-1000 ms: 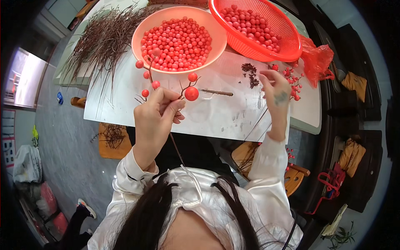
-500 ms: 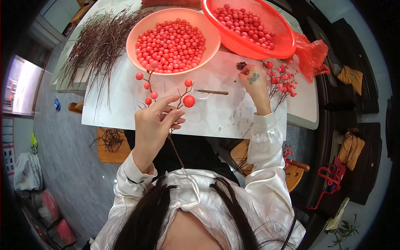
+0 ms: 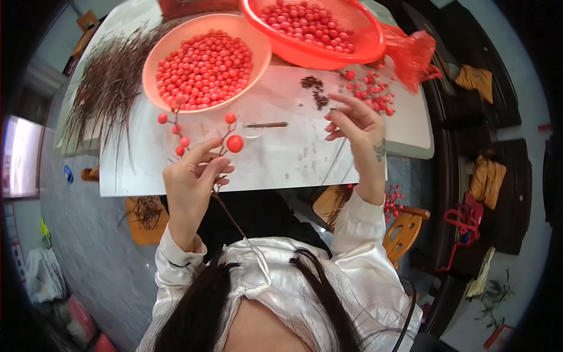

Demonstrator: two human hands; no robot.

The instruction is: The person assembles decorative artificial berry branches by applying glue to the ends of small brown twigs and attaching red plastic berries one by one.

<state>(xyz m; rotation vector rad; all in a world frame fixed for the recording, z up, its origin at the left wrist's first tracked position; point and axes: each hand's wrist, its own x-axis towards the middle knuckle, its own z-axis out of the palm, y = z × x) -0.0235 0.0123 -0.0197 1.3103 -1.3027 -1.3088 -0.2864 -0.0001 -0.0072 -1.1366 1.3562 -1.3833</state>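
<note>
My left hand [image 3: 190, 173] is closed round a thin brown twig [image 3: 230, 212], its thumb and fingertips pinching it. Round red berries of unequal size sit on the twig's forked upper ends, and its lower end reaches toward my chest. My right hand [image 3: 365, 132] is raised over the table's right part, with a tiny dark bit [image 3: 332, 110] at its thumb and fingertips; the fingers are slightly blurred. Just beyond it lies a scatter of small dark bits [image 3: 316, 89]. Finished-looking sprigs of red berries [image 3: 370, 94] lie behind my right hand.
A pink bowl [image 3: 263, 56] and a red colander [image 3: 370, 42], both holding red berries, stand at the back. Bare brown twigs [image 3: 108, 79] are heaped at the left. A short brown stick [image 3: 267, 125] lies mid-table. A red plastic bag [image 3: 410, 53] sits at the back right.
My right hand has drawn back from the pile of dark bits, which now shows. The whole view has shifted a little; my left hand keeps its hold on the twig.
</note>
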